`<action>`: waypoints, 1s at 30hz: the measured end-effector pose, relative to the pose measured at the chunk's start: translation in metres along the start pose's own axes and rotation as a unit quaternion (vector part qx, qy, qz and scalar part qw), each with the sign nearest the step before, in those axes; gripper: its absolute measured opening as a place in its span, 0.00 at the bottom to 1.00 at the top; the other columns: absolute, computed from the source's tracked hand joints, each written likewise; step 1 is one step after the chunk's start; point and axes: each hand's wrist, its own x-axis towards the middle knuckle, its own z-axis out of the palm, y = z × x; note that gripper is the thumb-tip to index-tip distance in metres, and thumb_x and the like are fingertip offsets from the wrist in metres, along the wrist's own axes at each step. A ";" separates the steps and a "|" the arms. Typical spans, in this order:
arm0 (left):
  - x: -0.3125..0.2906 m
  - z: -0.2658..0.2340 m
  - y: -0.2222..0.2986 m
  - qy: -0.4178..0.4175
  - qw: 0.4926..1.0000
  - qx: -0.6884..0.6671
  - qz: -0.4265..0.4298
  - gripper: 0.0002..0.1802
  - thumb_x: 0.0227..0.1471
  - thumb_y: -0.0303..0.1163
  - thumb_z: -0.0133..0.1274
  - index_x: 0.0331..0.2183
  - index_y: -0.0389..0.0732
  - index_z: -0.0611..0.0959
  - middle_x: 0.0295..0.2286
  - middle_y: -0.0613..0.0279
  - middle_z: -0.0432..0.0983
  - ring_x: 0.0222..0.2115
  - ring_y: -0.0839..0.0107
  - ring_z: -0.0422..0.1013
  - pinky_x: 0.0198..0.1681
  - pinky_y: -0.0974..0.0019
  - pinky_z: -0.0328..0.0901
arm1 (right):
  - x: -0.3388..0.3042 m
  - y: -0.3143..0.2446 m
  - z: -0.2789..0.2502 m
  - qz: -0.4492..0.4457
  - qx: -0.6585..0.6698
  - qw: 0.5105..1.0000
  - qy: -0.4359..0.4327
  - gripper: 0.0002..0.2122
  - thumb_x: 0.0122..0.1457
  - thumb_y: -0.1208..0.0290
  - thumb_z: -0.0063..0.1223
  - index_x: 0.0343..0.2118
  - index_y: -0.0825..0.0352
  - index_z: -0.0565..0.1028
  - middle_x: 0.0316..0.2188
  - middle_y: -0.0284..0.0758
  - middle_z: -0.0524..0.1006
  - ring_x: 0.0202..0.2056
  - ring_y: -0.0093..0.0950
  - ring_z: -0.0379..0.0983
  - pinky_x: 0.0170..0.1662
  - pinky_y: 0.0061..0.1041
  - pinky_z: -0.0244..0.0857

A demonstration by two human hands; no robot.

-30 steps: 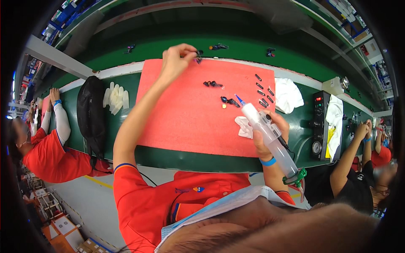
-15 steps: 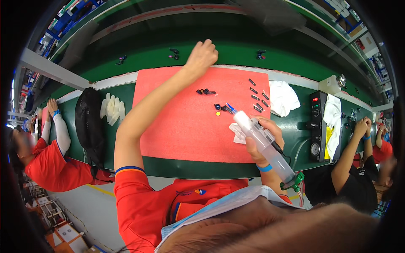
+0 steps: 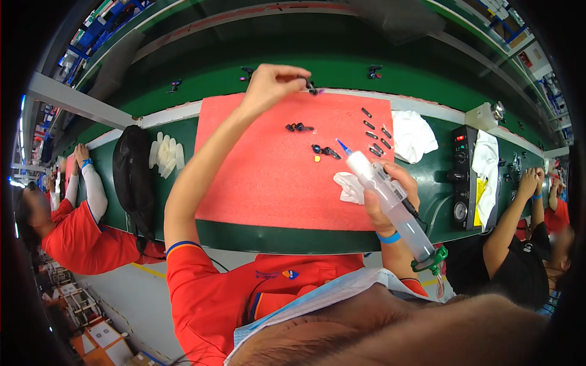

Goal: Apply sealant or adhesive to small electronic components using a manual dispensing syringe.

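Observation:
At the far edge of the pink mat (image 3: 256, 195), my left hand (image 3: 271, 85) pinches a small black part (image 3: 313, 89) with a purplish end. A clear glue-dispensing syringe (image 3: 397, 213) with a blue needle tip, white front and green rear cap is gripped in my right hand (image 3: 394, 189). Its tip points up and left, close to a dark small assembly (image 3: 326, 150) on the mat. Another such assembly (image 3: 299, 127) lies farther off, and a yellow dot (image 3: 317, 158) sits beside the nearer one. Several slim black pieces (image 3: 371, 135) lie at the mat's right.
A crumpled white tissue (image 3: 349, 186) and white cloth (image 3: 415, 136) lie near the syringe. To the right stands a black control box (image 3: 464, 177) with a gauge. Pale finger cots (image 3: 166, 154) and a black pouch (image 3: 131, 183) are left. More dark parts (image 3: 374, 72) sit on the green belt (image 3: 342, 76).
My left hand has come back from the green belt toward the mat and now shows the black part in its fingers. My right hand keeps hold of the syringe, almost still.

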 end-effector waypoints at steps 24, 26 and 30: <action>-0.114 0.043 -0.008 -0.100 0.944 -0.299 -0.101 0.08 0.45 0.21 0.47 0.32 0.31 0.73 0.25 0.59 0.72 0.25 0.76 0.70 0.29 0.76 0.65 | -0.005 0.012 0.013 0.098 0.090 0.990 0.037 0.22 0.46 0.64 0.50 0.40 0.71 0.60 0.34 0.43 0.66 0.35 0.33 0.67 0.27 0.28 0.71; -0.114 0.044 -0.008 -0.090 0.943 -0.303 -0.105 0.08 0.44 0.21 0.47 0.32 0.31 0.72 0.26 0.58 0.72 0.27 0.76 0.70 0.30 0.76 0.66 | -0.006 0.012 0.012 0.099 0.089 0.990 0.038 0.22 0.46 0.64 0.50 0.40 0.71 0.60 0.34 0.43 0.66 0.35 0.33 0.68 0.27 0.28 0.70; -0.113 0.044 -0.013 -0.126 0.940 -0.282 -0.143 0.10 0.43 0.20 0.48 0.33 0.31 0.72 0.27 0.57 0.73 0.29 0.75 0.70 0.31 0.76 0.66 | -0.006 0.012 0.011 0.100 0.088 0.990 0.038 0.22 0.46 0.64 0.50 0.40 0.71 0.59 0.34 0.43 0.66 0.35 0.33 0.68 0.27 0.27 0.70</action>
